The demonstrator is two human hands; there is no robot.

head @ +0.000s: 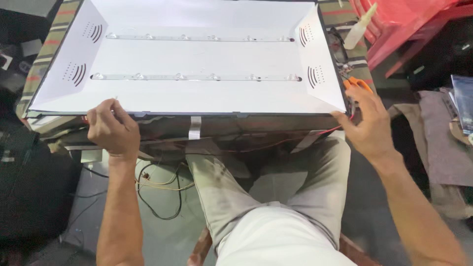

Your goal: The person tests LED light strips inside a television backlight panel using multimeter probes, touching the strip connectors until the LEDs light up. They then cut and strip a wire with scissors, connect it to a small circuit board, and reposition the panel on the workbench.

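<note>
Here, an opened flat screen panel lying face up on a striped surface, front layers already off, white reflector sheet bared, two rows of small light strips exposed across it. Still in place: both strips, apparently seated and untouched; loose wires hanging below the near edge, so seemingly mid-way through, with the inside work not yet done.

Far left, beyond the left hand: dark clutter on the floor, too dim to tell. Left hand curled closed at the panel's near left corner, knuckles up, fingertips pinching what looks like a thin white sliver or the sheet's edge; too small to say which. Wrist bent slightly, forearm running straight down toward the body.

Between the two hands: a strip of pale tape on the panel's near rim, grey trousers beneath, knees tucked under the surface.

Right hand spread loosely open, palm down, fingers resting against the panel's near right corner, holding nothing; a red wire passing just under the fingertips. Forearm angled in from the lower right. Just above that grip, orange-handled scissors; further up, a white squeeze bottle; well to the right, a red plastic stool and grey cloth.
</note>
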